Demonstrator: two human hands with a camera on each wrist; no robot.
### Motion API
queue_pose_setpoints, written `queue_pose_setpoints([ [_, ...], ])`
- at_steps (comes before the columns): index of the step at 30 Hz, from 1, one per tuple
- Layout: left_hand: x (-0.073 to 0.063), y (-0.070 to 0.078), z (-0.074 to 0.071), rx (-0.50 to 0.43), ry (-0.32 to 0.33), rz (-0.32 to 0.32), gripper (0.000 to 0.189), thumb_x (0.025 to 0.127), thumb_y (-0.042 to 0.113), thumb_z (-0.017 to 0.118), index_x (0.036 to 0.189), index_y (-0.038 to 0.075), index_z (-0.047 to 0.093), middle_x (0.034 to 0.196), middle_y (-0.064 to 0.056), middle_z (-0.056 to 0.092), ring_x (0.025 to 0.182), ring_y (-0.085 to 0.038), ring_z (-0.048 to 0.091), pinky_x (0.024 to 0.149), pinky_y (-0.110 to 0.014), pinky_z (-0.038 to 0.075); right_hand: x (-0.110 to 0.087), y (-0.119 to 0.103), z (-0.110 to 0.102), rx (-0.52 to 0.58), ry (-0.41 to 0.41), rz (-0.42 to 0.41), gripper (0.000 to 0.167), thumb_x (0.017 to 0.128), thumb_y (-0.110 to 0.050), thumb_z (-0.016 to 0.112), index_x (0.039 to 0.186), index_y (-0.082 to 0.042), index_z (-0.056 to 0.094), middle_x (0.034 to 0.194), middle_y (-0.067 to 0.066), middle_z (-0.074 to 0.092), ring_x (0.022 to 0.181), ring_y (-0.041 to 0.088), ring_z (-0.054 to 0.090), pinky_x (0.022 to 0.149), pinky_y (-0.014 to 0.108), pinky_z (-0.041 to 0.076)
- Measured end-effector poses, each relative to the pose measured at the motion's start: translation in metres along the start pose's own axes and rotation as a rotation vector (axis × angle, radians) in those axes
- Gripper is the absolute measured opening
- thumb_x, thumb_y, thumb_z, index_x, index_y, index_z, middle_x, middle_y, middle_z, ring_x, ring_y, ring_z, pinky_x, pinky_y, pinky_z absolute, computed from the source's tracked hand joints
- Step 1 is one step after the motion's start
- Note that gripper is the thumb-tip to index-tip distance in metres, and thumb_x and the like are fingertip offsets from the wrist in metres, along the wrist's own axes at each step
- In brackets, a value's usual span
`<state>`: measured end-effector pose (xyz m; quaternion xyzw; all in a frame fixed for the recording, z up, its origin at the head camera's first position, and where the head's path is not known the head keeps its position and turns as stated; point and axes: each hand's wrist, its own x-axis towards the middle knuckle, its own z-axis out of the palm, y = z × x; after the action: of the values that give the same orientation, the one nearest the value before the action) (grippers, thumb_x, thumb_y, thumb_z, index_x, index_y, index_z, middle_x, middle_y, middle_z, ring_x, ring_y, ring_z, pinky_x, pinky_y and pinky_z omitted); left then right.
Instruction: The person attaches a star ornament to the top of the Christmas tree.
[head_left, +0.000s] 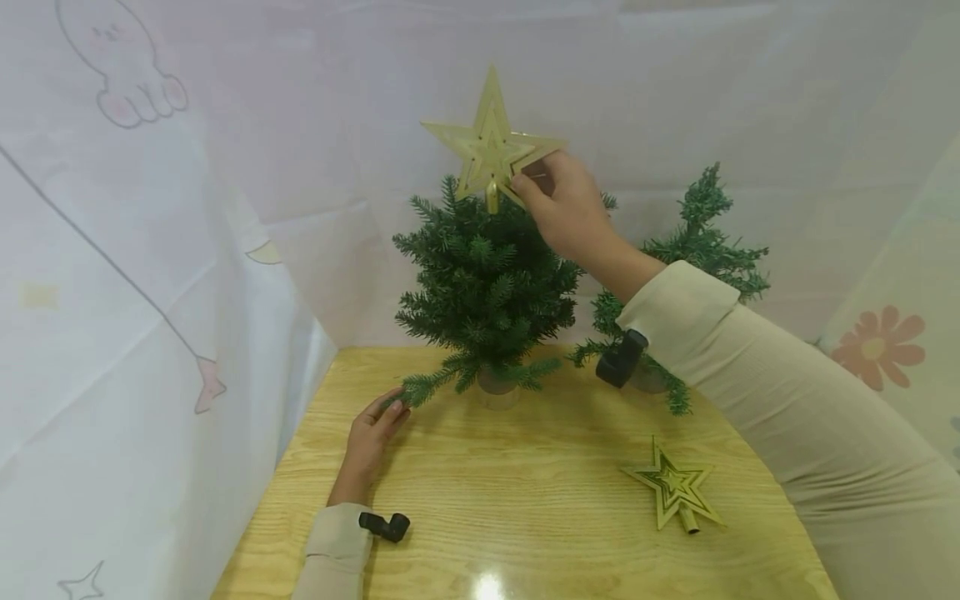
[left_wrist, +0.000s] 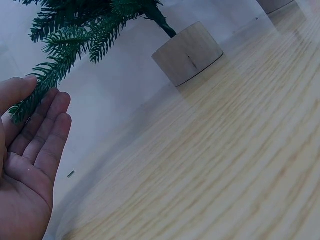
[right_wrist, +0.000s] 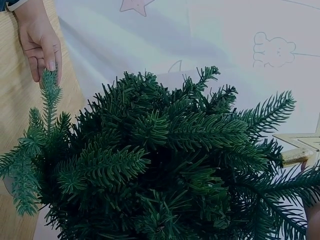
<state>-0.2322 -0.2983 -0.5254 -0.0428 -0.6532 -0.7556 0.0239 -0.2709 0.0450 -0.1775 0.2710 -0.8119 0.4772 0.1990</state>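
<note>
My right hand [head_left: 570, 204] pinches a gold star tree topper [head_left: 491, 150] by its right side, thumb in front. The star stands upright at the top of a small artificial Christmas tree [head_left: 487, 292], its short socket overlapping the upper needles. In the right wrist view the socket [right_wrist: 295, 156] shows among the top twigs at the right edge. Low on the left, my left hand [head_left: 375, 433] pinches the tip of a bottom branch [left_wrist: 55, 62] between thumb and fingers. The other fingers extend under it, palm up. The tree's round wooden base [left_wrist: 187, 55] rests on the table.
A second, thinner green tree [head_left: 705, 225] stands at the right, partly behind my right forearm. Another gold star topper [head_left: 675, 483] lies on the wooden table [head_left: 480, 508] at the front right. A pale printed cloth [head_left: 315, 108] hangs behind and at the sides.
</note>
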Motion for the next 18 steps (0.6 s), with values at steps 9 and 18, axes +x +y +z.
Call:
queue_pose_setpoints([
  [9, -0.004, 0.010, 0.005, -0.004, -0.002, -0.011, 0.043, 0.103, 0.010, 0.051, 0.143, -0.001, 0.044, 0.144, -0.013, 0.039, 0.116, -0.012, 0.057, 0.105, -0.031, 0.043, 0.000, 0.003, 0.001, -0.011, -0.001, -0.001, 0.035, 0.102, -0.020, 0.052, 0.136, -0.009, 0.051, 0.126, 0.006, 0.057, 0.113, 0.018, 0.059, 0.097, 0.033, 0.049],
  [18, -0.010, 0.022, 0.010, 0.000, -0.021, -0.020, 0.045, 0.102, 0.011, 0.052, 0.144, -0.003, 0.042, 0.146, -0.014, 0.037, 0.117, -0.011, 0.057, 0.108, -0.034, 0.041, -0.001, 0.004, 0.004, -0.014, 0.002, -0.008, 0.034, 0.102, -0.020, 0.052, 0.135, -0.008, 0.052, 0.124, 0.007, 0.058, 0.112, 0.019, 0.060, 0.096, 0.033, 0.049],
])
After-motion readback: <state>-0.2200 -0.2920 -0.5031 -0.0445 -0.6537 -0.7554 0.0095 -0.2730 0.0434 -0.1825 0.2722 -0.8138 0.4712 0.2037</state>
